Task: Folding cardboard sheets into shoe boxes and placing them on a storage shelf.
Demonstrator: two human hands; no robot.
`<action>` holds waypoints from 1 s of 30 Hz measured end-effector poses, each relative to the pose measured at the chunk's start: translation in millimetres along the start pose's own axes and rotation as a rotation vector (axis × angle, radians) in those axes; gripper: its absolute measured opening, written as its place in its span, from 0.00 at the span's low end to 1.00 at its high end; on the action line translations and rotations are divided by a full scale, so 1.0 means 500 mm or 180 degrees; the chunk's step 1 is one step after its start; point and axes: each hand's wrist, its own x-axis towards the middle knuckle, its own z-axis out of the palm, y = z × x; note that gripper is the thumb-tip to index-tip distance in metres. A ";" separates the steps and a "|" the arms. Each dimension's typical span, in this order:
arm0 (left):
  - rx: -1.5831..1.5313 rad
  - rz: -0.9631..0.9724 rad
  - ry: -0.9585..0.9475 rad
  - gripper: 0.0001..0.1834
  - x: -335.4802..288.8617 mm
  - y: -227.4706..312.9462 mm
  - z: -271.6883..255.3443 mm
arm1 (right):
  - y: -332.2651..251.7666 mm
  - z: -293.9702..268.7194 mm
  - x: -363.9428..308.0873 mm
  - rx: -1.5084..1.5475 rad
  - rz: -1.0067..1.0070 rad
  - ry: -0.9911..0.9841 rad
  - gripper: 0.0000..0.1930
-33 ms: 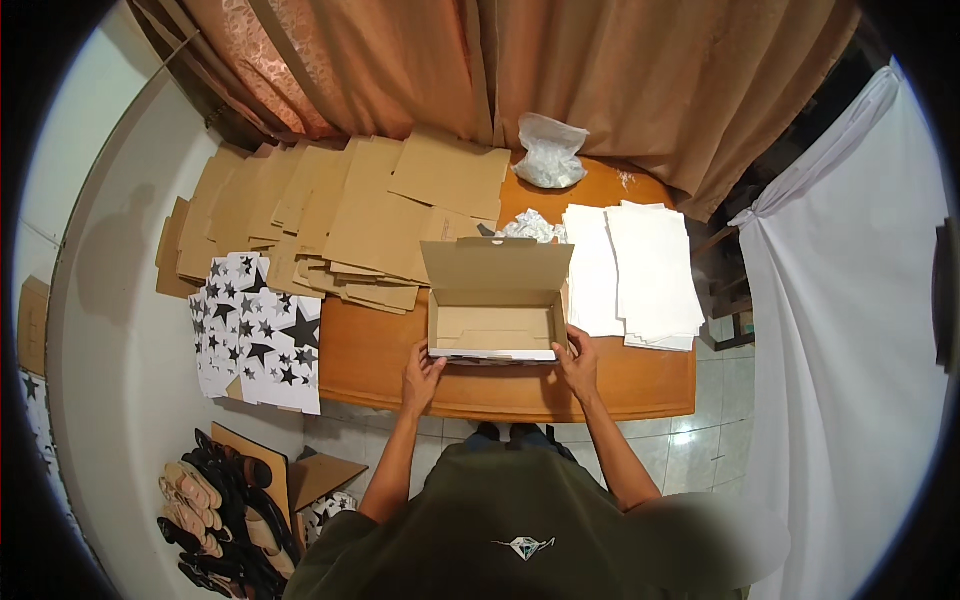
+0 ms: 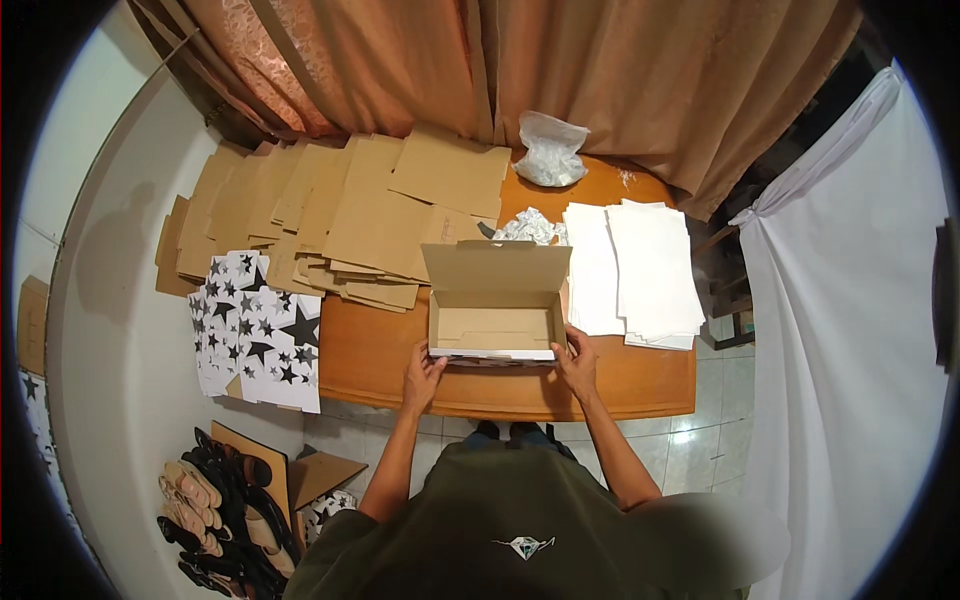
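An open cardboard box (image 2: 497, 327) stands on the wooden table in front of me, its hinged lid raised at the far side. Its inside is plain brown and holds nothing; a strip of white shows along the near wall. My left hand (image 2: 424, 376) grips the near left corner, with the thumb against the front. At the near right corner, my right hand (image 2: 576, 362) is closed on the box in the same way. Fingertips on the outer side walls are partly hidden. Just behind the lid lies crumpled whitish paper (image 2: 530, 227).
Flat brown cardboard pieces (image 2: 375, 215) overlap across the table's left and back. Star-patterned white sheets (image 2: 257, 335) lie at the left edge. White paper stacks (image 2: 655, 270) sit right of the box, a plastic bag (image 2: 551, 152) behind. Several shoes (image 2: 225, 510) are piled low at left.
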 end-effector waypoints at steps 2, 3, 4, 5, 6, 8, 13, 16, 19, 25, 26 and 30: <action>0.0101 -0.0046 -0.0076 0.35 -0.003 -0.030 -0.008 | 0.001 0.007 -0.005 -0.0061 0.0220 -0.0116 0.24; 0.0299 -0.0115 -0.0159 0.36 -0.004 -0.036 -0.010 | -0.003 0.009 -0.008 -0.0065 0.0234 -0.0129 0.24; 0.0496 -0.0183 -0.0241 0.37 -0.005 -0.042 -0.013 | -0.007 0.010 -0.012 -0.0102 0.0258 -0.0126 0.25; 0.0490 -0.0203 -0.0242 0.37 -0.005 -0.033 -0.007 | -0.015 0.010 -0.013 -0.0146 0.0289 -0.0113 0.26; 0.0486 -0.0018 -0.0075 0.39 -0.010 -0.006 0.004 | -0.021 0.007 -0.014 -0.0154 0.0316 -0.0111 0.26; 0.0490 0.0141 0.0107 0.41 -0.010 0.045 0.005 | -0.034 0.008 -0.008 -0.0327 0.0320 -0.0291 0.29; 0.0114 0.0016 -0.0159 0.42 0.010 0.038 -0.014 | -0.034 0.021 0.018 -0.0745 -0.0028 -0.0435 0.31; -0.0176 0.0106 0.0275 0.38 0.008 0.067 0.014 | -0.046 0.025 0.026 -0.0537 0.0110 -0.0429 0.31; 0.0248 0.0093 0.0127 0.37 0.016 0.038 0.002 | -0.018 0.014 0.035 -0.0980 -0.0260 -0.0577 0.33; 0.0698 0.0189 -0.0026 0.37 0.024 0.021 -0.017 | -0.042 0.029 0.021 -0.1724 -0.0153 -0.0926 0.41; 0.0700 0.0172 -0.0021 0.37 0.022 0.025 -0.015 | -0.047 0.035 0.021 -0.1880 -0.0298 -0.0912 0.43; 0.0480 0.0238 0.0249 0.37 0.012 0.023 0.003 | -0.057 0.034 0.017 -0.1790 0.0162 -0.1047 0.45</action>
